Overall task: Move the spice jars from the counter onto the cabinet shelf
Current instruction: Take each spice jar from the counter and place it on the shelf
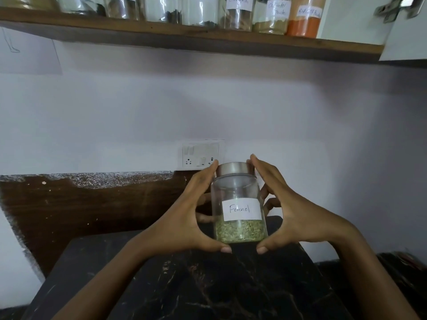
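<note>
Fennel jar (239,204) held upright, left hand (184,211) and right hand (298,213) curled round its sides.
Below it lies the counter (208,285); well above it, the shelf (184,35) bears labelled jars (272,15) (rightmost red); behind it, a switch plate (201,155).

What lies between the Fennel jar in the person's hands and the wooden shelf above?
In the head view, bare white wall up to the wooden shelf, plus a switch-and-socket plate just behind the lid of the Fennel jar.
</note>
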The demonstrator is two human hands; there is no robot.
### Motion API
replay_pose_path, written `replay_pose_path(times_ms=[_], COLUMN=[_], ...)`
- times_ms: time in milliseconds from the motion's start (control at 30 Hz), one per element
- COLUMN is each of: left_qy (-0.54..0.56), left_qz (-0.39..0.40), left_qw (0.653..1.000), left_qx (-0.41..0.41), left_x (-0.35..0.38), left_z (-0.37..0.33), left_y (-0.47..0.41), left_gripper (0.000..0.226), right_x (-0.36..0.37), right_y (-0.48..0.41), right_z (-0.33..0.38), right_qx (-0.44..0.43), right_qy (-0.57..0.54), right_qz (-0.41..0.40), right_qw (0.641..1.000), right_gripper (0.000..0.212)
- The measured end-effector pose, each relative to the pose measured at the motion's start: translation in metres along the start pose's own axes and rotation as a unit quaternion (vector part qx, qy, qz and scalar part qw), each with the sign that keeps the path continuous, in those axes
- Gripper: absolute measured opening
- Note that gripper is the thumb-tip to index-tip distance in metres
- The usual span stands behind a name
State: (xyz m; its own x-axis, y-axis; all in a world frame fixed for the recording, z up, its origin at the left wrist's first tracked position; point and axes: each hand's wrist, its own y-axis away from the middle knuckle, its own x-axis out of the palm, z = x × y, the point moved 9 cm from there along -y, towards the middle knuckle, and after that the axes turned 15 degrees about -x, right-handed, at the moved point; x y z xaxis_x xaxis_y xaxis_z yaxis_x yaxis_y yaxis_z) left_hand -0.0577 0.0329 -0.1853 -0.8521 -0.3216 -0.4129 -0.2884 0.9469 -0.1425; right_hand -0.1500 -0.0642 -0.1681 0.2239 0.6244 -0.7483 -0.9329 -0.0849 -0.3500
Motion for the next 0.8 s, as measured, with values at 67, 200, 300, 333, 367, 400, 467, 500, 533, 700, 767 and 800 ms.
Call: replay_pose_path(times_ms=[67,200,300,333,367,400,467,500,533,700,767,800], left_qy=[0.000,-0.041,-0.090,-0.107,-0.123,-0.141,-0.187,-0.206,-0.219,-0.321,-0.372,-0.397], left_qz=[0.002,0.004,-0.003,-0.004,-0.004,-0.007,-0.018,-0.021,-0.023,-0.058,-0.087,-0.104], left_qw=[1.000,0.999,0.995,0.993,0.991,0.988,0.978,0.973,0.968,0.927,0.900,0.884], left_qx=[0.007,0.013,0.036,0.045,0.052,0.061,0.088,0.105,0.121,0.184,0.209,0.223], left_x=[0.000,0.003,0.002,0.002,0.002,0.002,0.003,0.003,0.004,0.005,0.005,0.005], left_z=[-0.003,-0.015,-0.038,-0.047,-0.057,-0.068,-0.095,-0.109,-0.123,-0.197,-0.226,-0.241], left_y=[-0.002,-0.012,-0.025,-0.032,-0.039,-0.047,-0.067,-0.077,-0.088,-0.148,-0.174,-0.185], left_gripper=[0.132,0.130,0.129,0.129,0.129,0.128,0.128,0.128,0.128,0.129,0.130,0.131], right_x=[-0.005,-0.019,-0.041,-0.050,-0.060,-0.072,-0.100,-0.115,-0.131,-0.219,-0.255,-0.272], right_y=[0.001,0.003,0.006,0.006,0.006,0.005,0.005,0.004,0.003,0.002,0.001,0.001], right_z=[-0.001,0.000,0.001,0.002,0.003,0.004,0.005,0.006,0.006,0.006,0.006,0.006], right_qx=[0.002,-0.010,-0.018,-0.019,-0.020,-0.022,-0.031,-0.036,-0.042,-0.065,-0.073,-0.078], right_qy=[-0.003,0.010,0.023,0.035,0.048,0.062,0.089,0.105,0.120,0.189,0.214,0.229], right_qz=[-0.008,-0.036,-0.056,-0.061,-0.064,-0.071,-0.089,-0.100,-0.110,-0.178,-0.207,-0.218], right_qw=[1.000,0.999,0.998,0.997,0.997,0.995,0.991,0.989,0.986,0.964,0.952,0.946], right_gripper=[0.128,0.129,0.134,0.136,0.137,0.138,0.138,0.138,0.139,0.140,0.141,0.141])
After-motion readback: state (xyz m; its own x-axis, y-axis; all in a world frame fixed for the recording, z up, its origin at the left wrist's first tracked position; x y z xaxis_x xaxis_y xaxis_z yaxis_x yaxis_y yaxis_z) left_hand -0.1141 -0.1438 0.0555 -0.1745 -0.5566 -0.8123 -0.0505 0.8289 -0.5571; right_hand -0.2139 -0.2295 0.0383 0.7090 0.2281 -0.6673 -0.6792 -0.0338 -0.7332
